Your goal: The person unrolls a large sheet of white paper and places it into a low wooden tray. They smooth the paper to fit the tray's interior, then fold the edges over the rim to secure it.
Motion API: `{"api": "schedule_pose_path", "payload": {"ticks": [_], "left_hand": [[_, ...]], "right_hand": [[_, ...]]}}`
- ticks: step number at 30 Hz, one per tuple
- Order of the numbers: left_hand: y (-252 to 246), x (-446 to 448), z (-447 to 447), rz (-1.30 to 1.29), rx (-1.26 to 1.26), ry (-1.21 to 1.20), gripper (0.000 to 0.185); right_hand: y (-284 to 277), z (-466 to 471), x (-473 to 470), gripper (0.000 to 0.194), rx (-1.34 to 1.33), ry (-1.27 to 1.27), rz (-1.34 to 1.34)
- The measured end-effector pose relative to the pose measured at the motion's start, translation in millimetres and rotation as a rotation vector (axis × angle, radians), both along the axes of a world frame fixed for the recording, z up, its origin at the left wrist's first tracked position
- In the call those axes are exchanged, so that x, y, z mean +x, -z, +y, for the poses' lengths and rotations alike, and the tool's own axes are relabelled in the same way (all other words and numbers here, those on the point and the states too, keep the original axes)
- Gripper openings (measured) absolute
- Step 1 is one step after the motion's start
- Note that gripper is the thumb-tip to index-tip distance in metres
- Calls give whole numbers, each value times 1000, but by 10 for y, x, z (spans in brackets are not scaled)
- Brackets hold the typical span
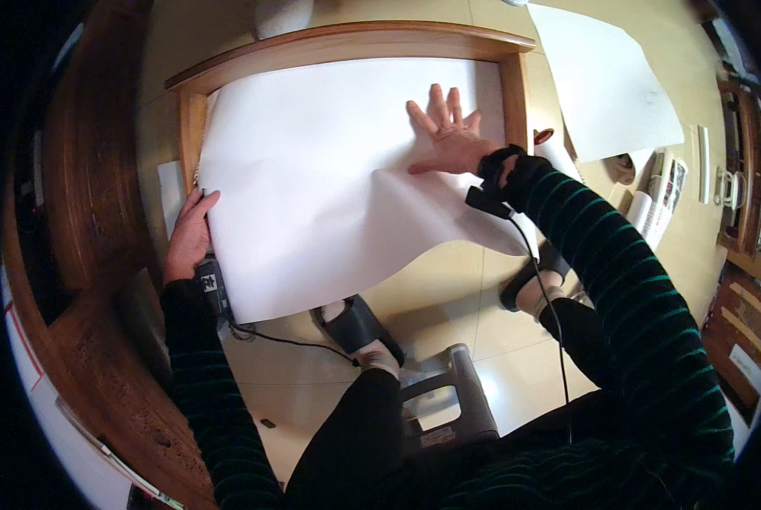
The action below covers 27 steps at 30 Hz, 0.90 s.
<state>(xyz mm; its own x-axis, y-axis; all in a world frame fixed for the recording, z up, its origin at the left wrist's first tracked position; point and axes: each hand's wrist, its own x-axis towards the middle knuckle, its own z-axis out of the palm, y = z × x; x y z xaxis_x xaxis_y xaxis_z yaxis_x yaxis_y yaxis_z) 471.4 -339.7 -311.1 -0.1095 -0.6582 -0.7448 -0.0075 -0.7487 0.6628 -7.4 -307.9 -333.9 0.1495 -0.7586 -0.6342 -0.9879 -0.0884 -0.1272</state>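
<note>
A large white sheet (297, 166) lies in a wooden drawer (355, 46), and its near part hangs past the drawer with a wavy edge. My right hand (453, 137) is spread flat on the sheet near the right wall, fingers apart. A raised fold runs in the sheet just below that hand. At the drawer's left side is my left hand (190, 233), its thumb over the sheet's left edge and its fingers by the wooden wall. Whether it pinches the sheet or grips the wall is hard to see. The drawer's near side is hidden under the sheet.
Another white sheet (610, 83) lies on the tiled floor at right, near a rolled printed paper (664, 191). A black cable (555, 325) hangs from my right wrist. A grey plastic stool (463, 395) stands between my legs. Dark carved wooden furniture (119, 357) borders the left.
</note>
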Motion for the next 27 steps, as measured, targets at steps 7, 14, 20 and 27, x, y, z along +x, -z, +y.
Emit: {"api": "schedule_pose_path", "payload": {"ticks": [7, 14, 20, 27], "left_hand": [[-172, -3, 24, -402, -131, 106, 44], [23, -90, -47, -942, -539, 382, 62], [-356, -243, -180, -1101, -502, 614, 58], [-816, -614, -540, -888, -654, 1252, 63]], "right_hand": [[149, 15, -35, 124, -22, -13, 15], [119, -210, 132, 116, -171, -488, -197], [-68, -371, 416, 103, 109, -489, -79], [-136, -346, 443, 101, 106, -412, -146]]}}
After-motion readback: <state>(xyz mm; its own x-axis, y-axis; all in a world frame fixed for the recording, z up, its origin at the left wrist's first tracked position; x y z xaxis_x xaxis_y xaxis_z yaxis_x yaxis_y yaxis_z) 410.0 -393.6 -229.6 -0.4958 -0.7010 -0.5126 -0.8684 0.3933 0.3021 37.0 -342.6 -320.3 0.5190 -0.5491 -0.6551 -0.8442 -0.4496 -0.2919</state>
